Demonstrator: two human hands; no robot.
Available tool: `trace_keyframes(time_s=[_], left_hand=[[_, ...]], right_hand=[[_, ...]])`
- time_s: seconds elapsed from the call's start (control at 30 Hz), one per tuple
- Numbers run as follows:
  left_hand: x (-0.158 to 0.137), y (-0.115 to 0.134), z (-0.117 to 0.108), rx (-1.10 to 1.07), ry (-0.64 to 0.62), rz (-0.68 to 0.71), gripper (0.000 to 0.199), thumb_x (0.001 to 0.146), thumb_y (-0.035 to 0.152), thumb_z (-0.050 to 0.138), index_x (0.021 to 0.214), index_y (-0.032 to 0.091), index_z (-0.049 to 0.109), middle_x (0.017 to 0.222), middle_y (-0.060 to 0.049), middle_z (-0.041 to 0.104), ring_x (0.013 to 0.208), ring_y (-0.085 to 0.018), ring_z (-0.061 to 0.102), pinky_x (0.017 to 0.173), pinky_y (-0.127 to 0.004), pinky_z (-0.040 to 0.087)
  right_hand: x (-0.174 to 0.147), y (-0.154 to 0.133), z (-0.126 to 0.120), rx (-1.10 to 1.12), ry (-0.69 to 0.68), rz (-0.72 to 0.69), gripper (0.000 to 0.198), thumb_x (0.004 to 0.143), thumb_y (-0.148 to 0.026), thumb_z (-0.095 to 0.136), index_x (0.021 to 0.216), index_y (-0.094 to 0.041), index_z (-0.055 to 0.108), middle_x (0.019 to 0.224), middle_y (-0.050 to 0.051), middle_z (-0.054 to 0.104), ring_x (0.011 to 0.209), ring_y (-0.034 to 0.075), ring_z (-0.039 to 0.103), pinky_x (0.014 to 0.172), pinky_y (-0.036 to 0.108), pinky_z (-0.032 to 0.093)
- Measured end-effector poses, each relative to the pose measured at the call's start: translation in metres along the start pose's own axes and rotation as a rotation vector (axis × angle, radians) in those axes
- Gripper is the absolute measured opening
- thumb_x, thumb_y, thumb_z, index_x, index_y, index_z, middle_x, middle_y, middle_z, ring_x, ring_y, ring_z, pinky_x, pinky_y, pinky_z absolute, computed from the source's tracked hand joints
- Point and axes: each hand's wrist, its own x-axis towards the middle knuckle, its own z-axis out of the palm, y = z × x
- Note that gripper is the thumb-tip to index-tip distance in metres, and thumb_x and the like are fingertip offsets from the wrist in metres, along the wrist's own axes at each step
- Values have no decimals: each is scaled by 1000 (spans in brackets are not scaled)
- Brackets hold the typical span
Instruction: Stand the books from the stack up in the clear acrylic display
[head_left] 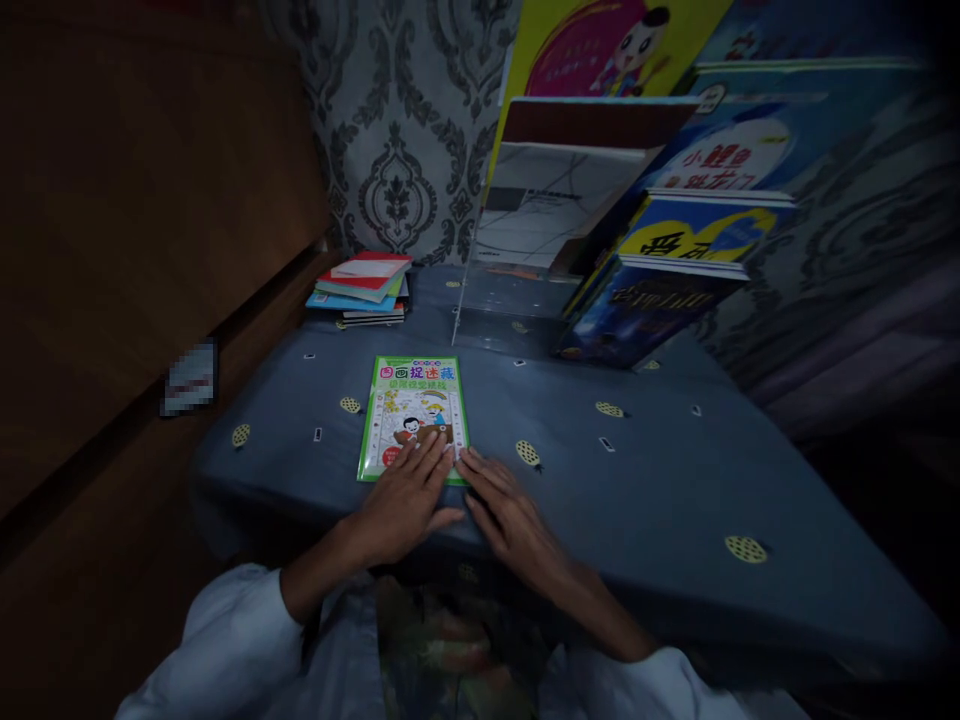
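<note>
A green-bordered children's picture book lies closed and face up near the front edge of the table, with coloured Chinese characters across its top. My left hand rests flat on the lower part of its cover, fingers stretched forward and thumb out to the right. Beside it, my right hand reaches in with its fingertips at the book's lower right edge. The fingers of that hand are extended, and neither hand grips anything. Part of the cover's lower picture is hidden under my left fingers.
On the dark blue patterned tablecloth, a small stack of books sits at the back left. A clear tiered stand holds several upright books at the back right. A wooden panel borders the left side.
</note>
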Motion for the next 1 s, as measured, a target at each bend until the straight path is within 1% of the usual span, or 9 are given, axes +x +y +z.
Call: trace_keyframes(time_s=[0.13,0.23,0.33,0.43,0.53,0.63,0.77,0.87,1.0], left_hand=[[9,-16,-11,-111,-69,24,59,103,49,36,153,18,30,160,-13,30,151,-22,21,122,-43,26],[20,-41,-15,-155,-127,-1,52,105,42,34,153,21,31,159,-10,34,150,-18,25,122,-40,25],[38,-74,-14,-124,-147,-75,51,104,40,34,151,19,34,159,-12,33,150,-20,24,122,-43,23],[57,-107,-14,-81,-161,-154,53,103,39,34,150,15,36,160,-14,31,150,-22,25,122,-44,24],[72,-128,-14,-60,-170,-230,53,102,37,34,149,12,37,159,-16,33,149,-25,28,121,-45,25],[77,-131,-13,-51,-144,-278,52,102,36,33,147,11,40,158,-17,35,149,-26,29,121,-46,25],[76,-123,-13,-38,-97,-293,51,103,35,32,147,10,40,158,-17,35,149,-26,28,121,-46,25],[75,-121,-13,-30,-92,-285,50,103,34,32,146,11,41,158,-17,35,149,-25,29,121,-46,25],[75,-123,-12,-11,-89,-279,51,103,35,32,147,11,40,158,-17,35,148,-26,30,120,-47,26]], right_hand=[[-1,1,-2,-9,-8,17,51,98,-24,46,149,-24,44,147,11,53,137,25,49,113,52,44],[0,3,-3,-3,1,15,49,98,-24,47,147,-27,46,145,10,56,135,25,51,112,53,45],[4,5,-6,7,22,-10,45,98,-25,48,143,-27,52,141,10,60,132,25,55,110,52,47],[14,6,-14,24,15,-16,39,98,-25,48,135,-27,60,132,10,66,123,26,61,103,50,52],[31,6,-22,24,-24,-11,34,98,-23,48,127,-27,67,124,9,70,116,26,64,99,49,53],[53,11,-23,-3,-43,-25,33,98,-25,48,124,-23,68,126,12,69,119,27,62,104,50,49],[92,26,-13,-33,-142,-60,37,96,-25,51,131,-21,62,140,14,59,133,28,51,111,52,42],[124,45,-5,-83,-197,0,41,95,-24,52,135,-19,58,146,16,53,139,30,45,113,55,38],[155,75,-1,-129,-156,118,42,95,-24,51,136,-16,57,150,18,49,141,31,42,115,56,33]])
